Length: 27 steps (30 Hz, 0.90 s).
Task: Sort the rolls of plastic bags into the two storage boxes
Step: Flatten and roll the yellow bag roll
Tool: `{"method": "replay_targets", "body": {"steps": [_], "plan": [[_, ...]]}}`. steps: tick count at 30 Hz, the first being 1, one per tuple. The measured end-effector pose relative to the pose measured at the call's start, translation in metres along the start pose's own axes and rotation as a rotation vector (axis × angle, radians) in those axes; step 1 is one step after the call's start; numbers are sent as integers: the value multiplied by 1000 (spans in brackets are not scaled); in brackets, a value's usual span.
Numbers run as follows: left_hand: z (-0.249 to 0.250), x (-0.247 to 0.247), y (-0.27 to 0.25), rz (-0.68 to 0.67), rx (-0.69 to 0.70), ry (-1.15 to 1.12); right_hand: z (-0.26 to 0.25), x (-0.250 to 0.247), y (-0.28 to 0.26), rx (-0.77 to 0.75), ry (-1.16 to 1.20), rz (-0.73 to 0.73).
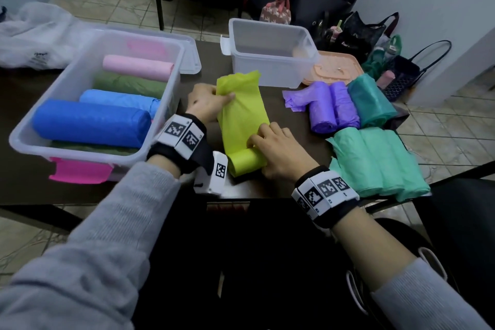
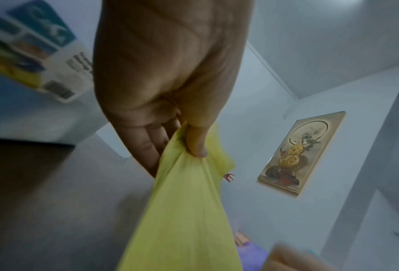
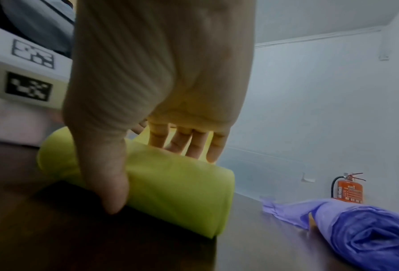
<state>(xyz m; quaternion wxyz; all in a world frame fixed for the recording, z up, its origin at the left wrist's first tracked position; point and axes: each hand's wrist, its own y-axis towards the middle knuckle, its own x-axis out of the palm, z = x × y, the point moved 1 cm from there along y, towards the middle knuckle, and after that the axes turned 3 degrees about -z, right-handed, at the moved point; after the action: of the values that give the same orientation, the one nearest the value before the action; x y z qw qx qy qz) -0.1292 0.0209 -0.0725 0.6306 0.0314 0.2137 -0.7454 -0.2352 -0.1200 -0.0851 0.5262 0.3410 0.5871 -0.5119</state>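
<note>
A lime-green roll (image 1: 247, 161) lies partly unrolled on the dark table (image 1: 203, 72), its loose sheet (image 1: 241, 110) stretching away from me. My left hand (image 1: 214, 100) pinches the far end of the sheet between thumb and fingers (image 2: 195, 144); the sheet (image 2: 184, 220) is pulled taut. My right hand (image 1: 273, 147) grips the rolled part (image 3: 182, 192), fingers (image 3: 194, 144) over the top and thumb down the near side. The large clear box (image 1: 88, 157) at left holds pink, green and blue rolls. The small clear box (image 1: 267, 72) behind stands with nothing visible inside.
Two purple rolls (image 1: 332, 107), a teal roll (image 1: 372, 104) and several mint-green rolls (image 1: 380, 161) lie at right. An orange lid (image 1: 332, 67) sits by the small box, a clear lid (image 1: 191, 59) behind the large one. Bags crowd the floor beyond.
</note>
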Motion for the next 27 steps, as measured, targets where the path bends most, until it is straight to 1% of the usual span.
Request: {"method": "replay_targets", "body": {"steps": [2,3,5,6,7,8,9,10,11,12,13,15,17,20,24,27], "plan": [[7,-2,10,80,42,70,-2,3,-1,-14,53,-48],[10,-2,11,142,70,152,-3,5,-1,-16,76,-77],[14,3,9,296,187,441,-5,9,0,-9,86,-121],[15,8,7,316,276,580,-6,9,1,-7,85,-136],[14,15,5,260,345,683,-6,8,2,-8,88,-148],[9,22,8,126,356,738,-6,8,3,-11,91,-156],[1,29,13,-41,320,778,-6,6,4,-16,90,-165],[-8,34,17,-202,251,819,-7,5,4,-24,88,-175],[-17,38,20,-321,180,850,-8,4,4,-32,89,-187],[-24,39,22,-394,129,887,-9,4,4,-38,93,-198],[-28,41,23,-437,104,931,-10,4,3,-43,102,-209],[-33,43,21,-490,121,1015,-14,5,4,-63,129,-230],[-33,41,20,-512,158,1064,-19,4,5,-83,187,-238],[-33,37,23,-528,197,1098,-24,-1,6,-115,237,-215],[-35,34,29,-564,219,1116,-28,-7,6,-162,234,-168],[-35,32,31,-572,216,1112,-31,-5,5,-178,264,-188]]}}
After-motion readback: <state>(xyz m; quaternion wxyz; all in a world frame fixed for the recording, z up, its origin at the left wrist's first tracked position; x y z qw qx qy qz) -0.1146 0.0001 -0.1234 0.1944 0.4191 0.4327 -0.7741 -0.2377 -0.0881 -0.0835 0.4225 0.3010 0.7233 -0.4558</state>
